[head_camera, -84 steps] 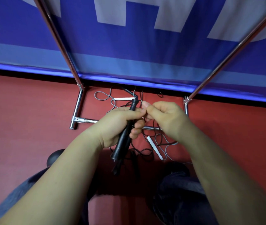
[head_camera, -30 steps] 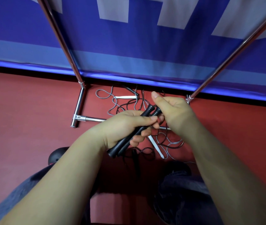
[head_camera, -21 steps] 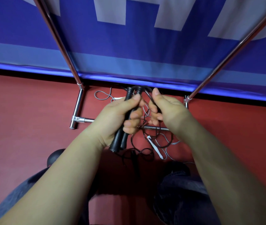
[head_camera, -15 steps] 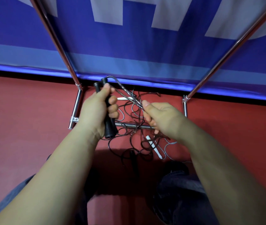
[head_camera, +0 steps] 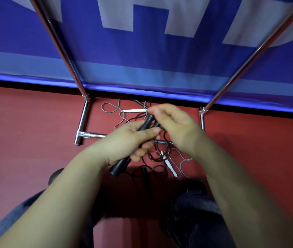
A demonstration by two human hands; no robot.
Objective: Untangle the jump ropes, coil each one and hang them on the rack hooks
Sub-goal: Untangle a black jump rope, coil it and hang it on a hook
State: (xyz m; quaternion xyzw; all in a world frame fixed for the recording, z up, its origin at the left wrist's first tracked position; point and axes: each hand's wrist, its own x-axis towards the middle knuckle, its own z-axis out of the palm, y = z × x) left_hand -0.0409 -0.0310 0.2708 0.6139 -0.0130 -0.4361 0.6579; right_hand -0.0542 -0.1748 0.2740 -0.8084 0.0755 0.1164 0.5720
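My left hand (head_camera: 129, 140) is closed around two black jump-rope handles (head_camera: 144, 125) held side by side, their lower ends (head_camera: 118, 169) poking out below my palm. My right hand (head_camera: 174, 126) is at the handles' upper ends, fingers pinched on the black cord there, slightly blurred. Black cord loops (head_camera: 157, 156) hang from the handles to the red floor. A grey rope (head_camera: 111, 109) with white handles (head_camera: 136, 110) (head_camera: 169, 164) lies tangled underneath, partly hidden by my hands. Another black handle (head_camera: 145, 178) lies on the floor.
The chrome rack's base bar (head_camera: 92, 135) and foot (head_camera: 82, 120) lie on the red floor (head_camera: 26, 140), with two slanted uprights (head_camera: 61, 49) (head_camera: 260, 49) rising past a blue and white banner (head_camera: 142, 59). My knees in dark trousers (head_camera: 195, 212) are at the bottom.
My left hand has come back down and to the right with the black handles. My right hand has moved up from the stretched cord to the handles' upper ends.
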